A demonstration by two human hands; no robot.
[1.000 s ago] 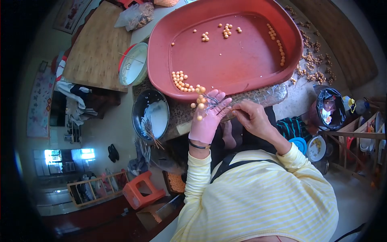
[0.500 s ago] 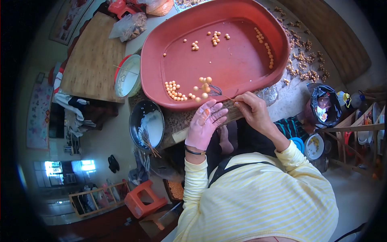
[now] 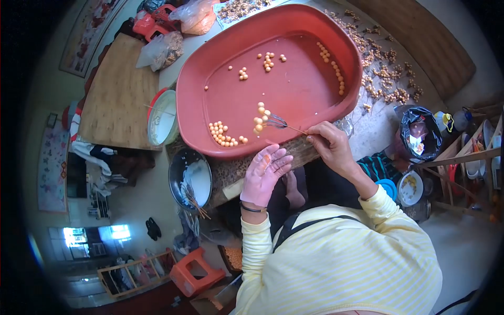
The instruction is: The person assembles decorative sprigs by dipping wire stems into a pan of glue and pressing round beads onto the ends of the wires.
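My right hand [image 3: 332, 148] pinches the thin brown end of an artificial berry stem [image 3: 277, 122]. Dark wires branch from the stem and carry several round orange-yellow berries at their tips. These berries hang over the near rim of a red plastic tub [image 3: 252, 150]. Below them is my left hand [image 3: 266, 176], in a pink glove with an orange patch on it, palm up and fingers apart, holding nothing. Loose orange-yellow balls [image 3: 224, 135] lie in the tub's near left corner, with smaller groups farther back and along the right wall.
Left of my left hand stands a dark bowl [image 3: 190, 178] with white matter and a bundle of stems. Behind it is a pale basin [image 3: 163, 118] with a thin stick across. Berry sprigs [image 3: 388, 79] cover the table's right side, near a black bag-lined bin [image 3: 420, 134].
The berry bunch has swung up and away from my left hand, its wires now showing plainly. My left hand sits slightly lower. The whole view has shifted, moving the tub leftward.
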